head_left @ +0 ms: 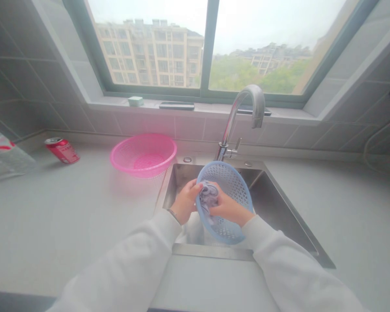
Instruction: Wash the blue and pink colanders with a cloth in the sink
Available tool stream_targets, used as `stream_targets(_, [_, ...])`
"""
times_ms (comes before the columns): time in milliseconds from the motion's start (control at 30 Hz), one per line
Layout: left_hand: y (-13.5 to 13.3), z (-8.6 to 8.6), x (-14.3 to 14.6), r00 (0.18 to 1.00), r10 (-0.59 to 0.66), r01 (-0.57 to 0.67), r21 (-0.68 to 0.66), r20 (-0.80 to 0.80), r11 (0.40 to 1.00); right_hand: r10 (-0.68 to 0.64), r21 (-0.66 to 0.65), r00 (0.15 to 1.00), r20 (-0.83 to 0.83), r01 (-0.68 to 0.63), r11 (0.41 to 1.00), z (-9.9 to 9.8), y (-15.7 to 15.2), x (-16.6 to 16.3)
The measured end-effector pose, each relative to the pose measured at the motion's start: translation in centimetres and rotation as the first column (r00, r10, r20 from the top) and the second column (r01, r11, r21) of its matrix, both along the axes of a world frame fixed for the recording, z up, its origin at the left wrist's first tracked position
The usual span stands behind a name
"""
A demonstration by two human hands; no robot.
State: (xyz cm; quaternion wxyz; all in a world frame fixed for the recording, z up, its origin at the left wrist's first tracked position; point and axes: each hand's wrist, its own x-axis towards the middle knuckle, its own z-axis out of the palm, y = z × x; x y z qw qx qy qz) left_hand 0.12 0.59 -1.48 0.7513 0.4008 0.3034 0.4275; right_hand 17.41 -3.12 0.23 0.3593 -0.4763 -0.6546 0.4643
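A light blue plastic colander [237,186] is tilted over the sink [279,208], its open side facing me. My left hand [186,201] grips the colander's left rim, thumb on the inner side. In my right hand [229,207] is a crumpled greyish-purple cloth [209,195], pressed against the colander's inside near that left rim. The fingers of my left hand behind the rim are hidden. Something pale lies below the colander in the sink, too blurred to name.
A chrome faucet [235,117] rises behind the sink. On the counter to the left are a pink basket [143,156], a red can [63,151] lying tilted and a clear plastic bottle [8,154]. A green block [135,101] sits on the windowsill.
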Motion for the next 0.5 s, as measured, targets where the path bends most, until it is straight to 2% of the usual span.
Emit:
stream_targets(67, [-0.1, 0.2, 0.1, 0.999, -0.035, 0.035, -0.008, -0.017, 0.999, -0.069, 0.097, 0.998, 0.001, 0.069, 0.993, -0.2, 0.2, -0.3])
stream_targets(133, [-0.2, 0.4, 0.1, 0.995, -0.090, 0.090, 0.000, -0.033, 0.996, -0.192, 0.168, 0.980, -0.057, 0.199, 0.966, -0.4, 0.7, -0.3])
stream_targets(233, [-0.4, 0.7, 0.2, 0.985, -0.163, 0.165, 0.032, -0.051, 0.986, -0.419, 0.195, 0.867, -0.268, 0.475, 0.858, -0.2, 1.6, 0.2])
stream_targets(300, [-0.4, 0.6, 0.3, 0.981, -0.188, 0.191, 0.058, -0.049, 0.980, -0.473, 0.165, 0.791, -0.387, 0.564, 0.809, 0.1, 2.0, 0.5])
stream_targets(367, [-0.4, 0.5, 0.6, 0.981, -0.188, 0.191, 0.086, -0.041, 0.978, -0.454, 0.138, 0.781, -0.428, 0.553, 0.822, 0.5, 1.9, 0.6])
stream_targets(400, [-0.3, 0.4, 0.7, 0.985, -0.170, 0.173, 0.106, -0.037, 0.979, -0.428, 0.133, 0.802, -0.416, 0.519, 0.844, 0.6, 1.7, 0.6])
stream_targets(500, [0.0, 0.1, 0.7, 0.999, -0.032, 0.033, 0.194, -0.007, 0.980, -0.270, 0.147, 0.931, -0.246, 0.311, 0.939, 0.9, 0.9, 0.0])
